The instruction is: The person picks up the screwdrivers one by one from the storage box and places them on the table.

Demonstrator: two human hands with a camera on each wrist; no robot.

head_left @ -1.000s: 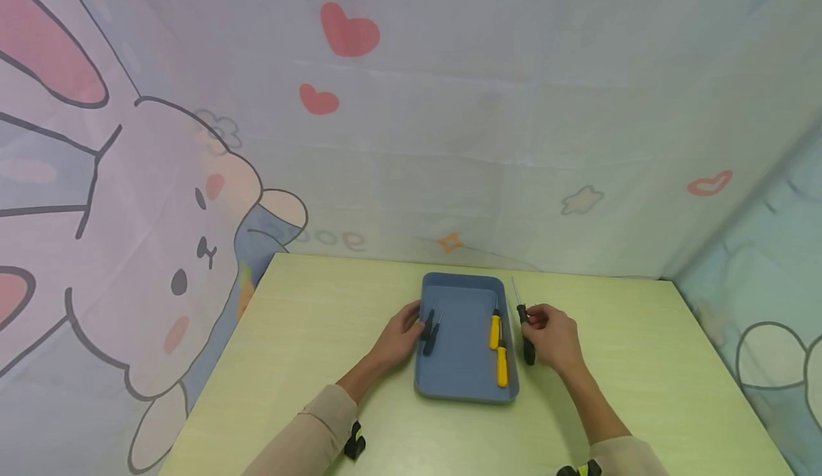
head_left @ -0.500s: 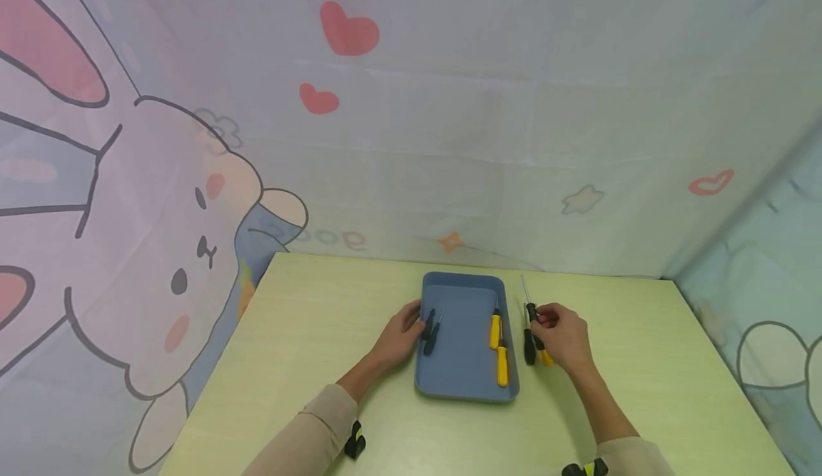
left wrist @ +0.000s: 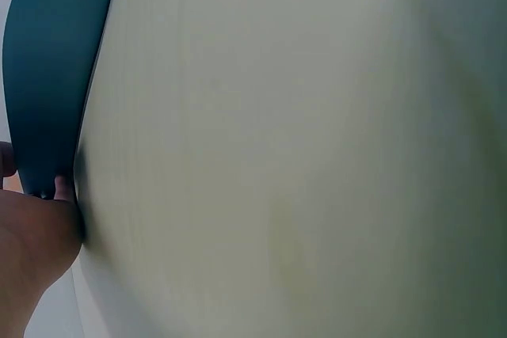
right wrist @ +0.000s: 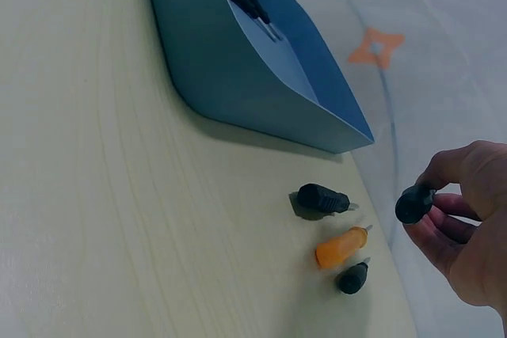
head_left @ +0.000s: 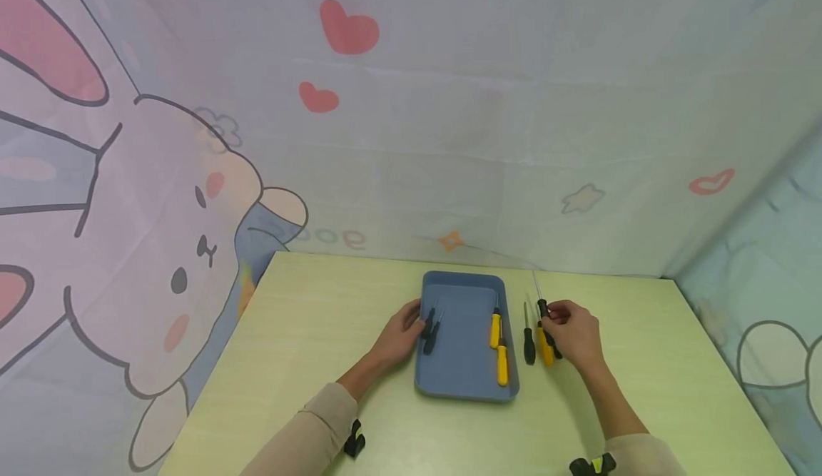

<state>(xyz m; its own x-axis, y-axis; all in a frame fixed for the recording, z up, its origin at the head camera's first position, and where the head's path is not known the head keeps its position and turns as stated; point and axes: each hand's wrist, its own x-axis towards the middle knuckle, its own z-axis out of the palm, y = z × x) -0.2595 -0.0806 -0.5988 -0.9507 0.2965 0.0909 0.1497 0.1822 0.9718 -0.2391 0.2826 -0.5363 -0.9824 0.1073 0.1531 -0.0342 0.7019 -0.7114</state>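
Note:
My left hand (head_left: pixel 396 335) holds the left rim of a blue-grey tray (head_left: pixel 465 393), thumb at the rim; in the left wrist view the tray's wall (left wrist: pixel 51 77) hides most of its fingers. To the tray's right, my right hand (head_left: pixel 574 333) pinches a black-handled screwdriver (right wrist: pixel 414 203), its shaft pointing to the back. Below that hand, three screwdrivers lie on the table side by side: a black one (right wrist: pixel 321 198) nearest the tray, an orange-yellow one (right wrist: pixel 341 247), and another black one (right wrist: pixel 352 277). In the head view, the held screwdriver overlaps the farther ones.
Inside the tray, two small black screwdrivers (head_left: pixel 432 338) lie along the left side and two yellow screwdrivers (head_left: pixel 502 365) along the right. A pale wooden table (head_left: pixel 321 297) carries everything. A printed cloth backdrop (head_left: pixel 417 140) stands behind the table's far edge.
My right hand has moved to the right, away from the tray, with a black screwdriver. A black and a yellow screwdriver now show beside the tray. The left hand and tray stay put.

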